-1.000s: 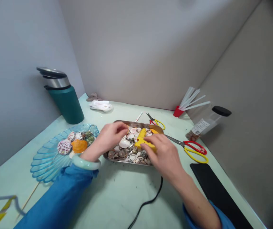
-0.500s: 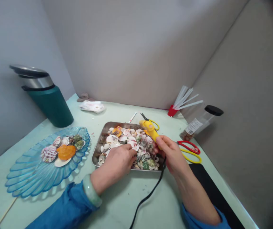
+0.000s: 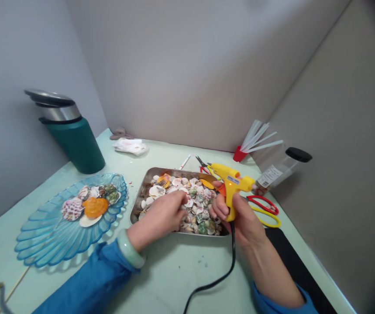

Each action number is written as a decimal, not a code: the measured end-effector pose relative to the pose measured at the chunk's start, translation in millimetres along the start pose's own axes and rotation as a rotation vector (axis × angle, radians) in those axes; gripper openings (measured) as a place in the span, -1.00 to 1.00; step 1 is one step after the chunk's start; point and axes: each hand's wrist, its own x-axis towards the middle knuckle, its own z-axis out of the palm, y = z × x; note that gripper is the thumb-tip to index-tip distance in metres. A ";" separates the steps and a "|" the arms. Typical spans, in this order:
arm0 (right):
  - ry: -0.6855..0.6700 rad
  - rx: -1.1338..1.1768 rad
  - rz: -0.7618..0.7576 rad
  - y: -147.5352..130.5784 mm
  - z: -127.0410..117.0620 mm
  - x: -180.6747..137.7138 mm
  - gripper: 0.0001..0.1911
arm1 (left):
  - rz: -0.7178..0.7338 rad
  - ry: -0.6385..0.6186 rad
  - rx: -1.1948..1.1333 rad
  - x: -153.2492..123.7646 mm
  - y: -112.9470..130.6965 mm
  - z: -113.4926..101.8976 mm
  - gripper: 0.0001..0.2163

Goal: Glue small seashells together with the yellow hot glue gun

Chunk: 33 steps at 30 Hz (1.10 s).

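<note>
My right hand (image 3: 236, 213) grips a yellow hot glue gun (image 3: 235, 181), fingers wrapped round its handle near the orange trigger. The nozzle points left and away, above the tray's right end, and a small orange light glows on the body. A black cord (image 3: 231, 257) runs from the handle down to the table. My left hand (image 3: 164, 213) reaches over a metal tray (image 3: 138, 198) of mixed seashells (image 3: 203, 209). Its fingers are curled together beside a red-and-white scallop shell (image 3: 189, 199); the fingertips are partly hidden, so what they pinch cannot be made out.
At left, a blue scalloped glass plate (image 3: 46, 237) bears several shells, including an orange one (image 3: 95, 207). Behind it stands a green bottle (image 3: 79, 146). Scissors (image 3: 264, 211), a red cup of glue sticks (image 3: 239, 153), a clear jar (image 3: 272, 172) and a black mat (image 3: 292, 257) are at right.
My right hand has turned the glue gun from pointing away, nearly end-on, to a side view with the handle down. My left hand stays over the shells. The view has shifted slightly.
</note>
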 end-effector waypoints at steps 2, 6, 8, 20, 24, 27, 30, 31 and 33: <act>-0.007 -0.108 0.033 -1.6 -1.9 0.0 -0.61 | -0.043 0.047 -0.098 -4.2 -10.6 -11.3 -0.86; -0.068 -0.951 -0.054 -10.5 2.6 1.4 -0.68 | -0.241 0.093 -0.819 -17.3 -30.6 -27.5 -0.80; -0.112 -1.369 -0.092 -14.3 8.5 3.0 -0.65 | -0.306 0.132 -1.244 -22.5 -35.7 -29.1 -0.84; -0.258 -1.604 -0.253 -35.9 31.7 12.4 -0.76 | -0.365 0.212 -1.664 -24.7 -39.7 -28.0 -0.85; -0.404 -1.683 -0.317 -31.4 67.8 29.2 -0.83 | -0.357 0.215 -1.669 -24.4 -37.8 -28.5 -0.77; -0.458 -1.746 -0.301 -17.7 91.8 46.6 -0.86 | -0.298 0.195 -1.678 -24.9 -37.4 -27.1 -0.78; -0.513 -1.812 -0.252 -5.1 104.7 58.5 -0.87 | -0.277 0.178 -1.673 -26.4 -38.7 -25.6 -0.74; -0.528 -1.823 -0.240 -2.7 106.4 60.5 -0.86 | -0.274 0.172 -1.668 -26.8 -39.2 -25.3 -0.73; -0.540 -1.831 -0.225 -1.5 105.8 62.1 -0.82 | -0.281 0.174 -1.653 -27.0 -39.9 -24.9 -0.72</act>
